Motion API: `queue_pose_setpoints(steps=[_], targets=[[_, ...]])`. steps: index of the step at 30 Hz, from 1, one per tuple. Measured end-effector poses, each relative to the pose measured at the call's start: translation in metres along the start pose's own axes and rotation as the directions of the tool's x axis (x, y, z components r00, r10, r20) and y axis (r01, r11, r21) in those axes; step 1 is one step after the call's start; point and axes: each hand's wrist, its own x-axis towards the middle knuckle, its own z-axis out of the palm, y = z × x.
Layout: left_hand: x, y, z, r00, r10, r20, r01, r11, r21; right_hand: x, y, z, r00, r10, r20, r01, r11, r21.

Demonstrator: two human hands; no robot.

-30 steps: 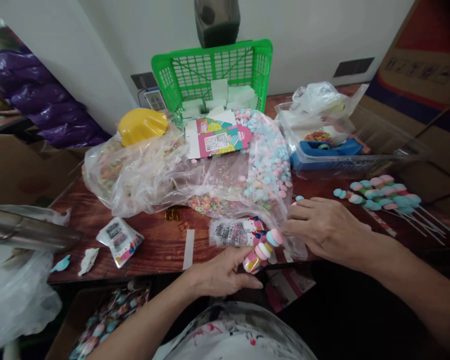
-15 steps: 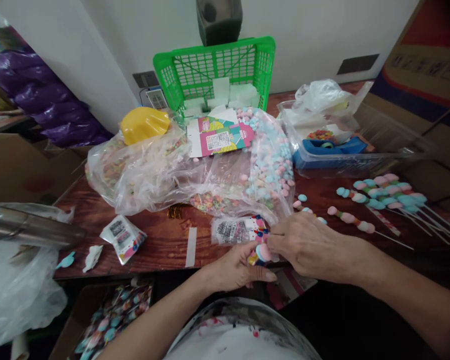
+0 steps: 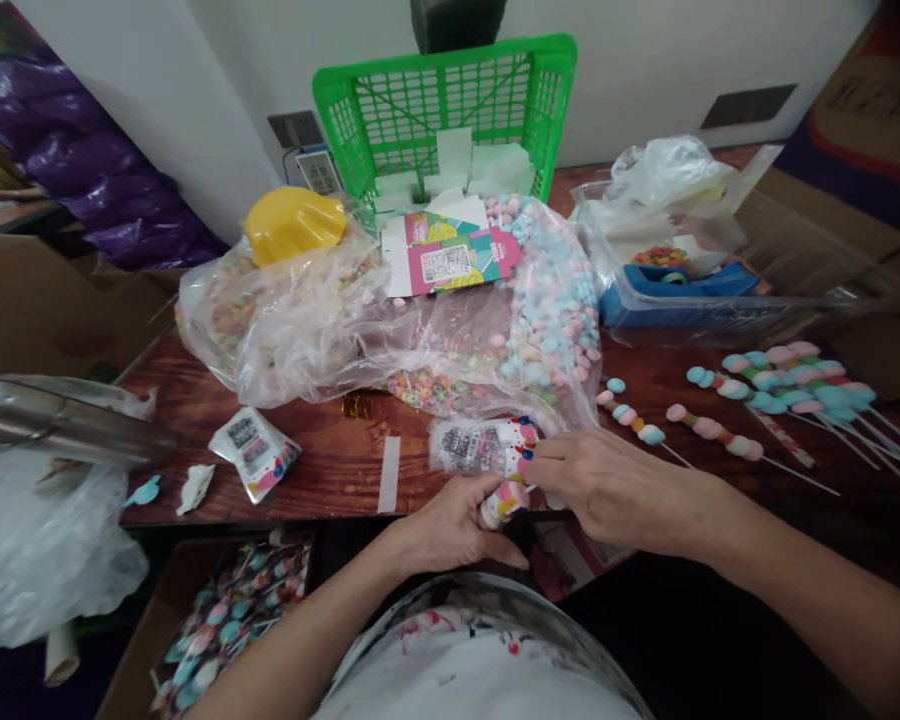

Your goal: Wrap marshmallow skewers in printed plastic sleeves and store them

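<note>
Pink-and-white marshmallow skewer is right at the front edge of the brown wood-grain table, between the two hands. Looks to me like the sleeving step: a small clear plastic sleeve with yellow and pink print seems to be going around it. Left hand has its fingers curled around the sleeved part, thumb underneath, so that's a proper hold. Right hand has its fingertips bunched at the other end; can't tell if they're pinching the stick, since they hide it.

IMO the next move calls for a straight, gentle push along the stick while the left keeps the sleeve mouth open, otherwise the soft pieces could snag on the rim. Flat spare printed plastic sleeves lie just beyond, and two loose pastel skewers are over to the right.
</note>
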Motion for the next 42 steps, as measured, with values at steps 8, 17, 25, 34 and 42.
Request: queue_pose_setpoints(steps=[8,17,25,34,42], targets=[[-0.006,-0.006,0.001,0.984,0.001,-0.18,0.008,0.999,0.047,-0.004,0.015,-0.019,0.98,-0.044,-0.196,0.027,0.996,-0.09],[0.004,-0.001,0.006,0.969,0.146,-0.2,-0.136,0.989,0.064,0.019,-0.006,0.023,0.977,-0.091,-0.193,0.117,0.985,0.126],[-0.015,0.014,-0.005,0.965,0.032,-0.259,-0.045,0.998,-0.045,0.014,0.014,0.003,0.913,0.01,-0.407,0.089,0.971,0.224],[-0.012,0.007,-0.003,0.971,0.054,-0.231,-0.103,0.974,-0.204,0.033,-0.001,0.011,0.917,0.001,-0.4,0.155,0.921,0.357],[-0.014,0.001,-0.017,0.967,-0.197,-0.162,0.039,0.742,-0.669,0.034,-0.001,0.002,0.891,-0.017,-0.454,0.2,0.912,0.358]])
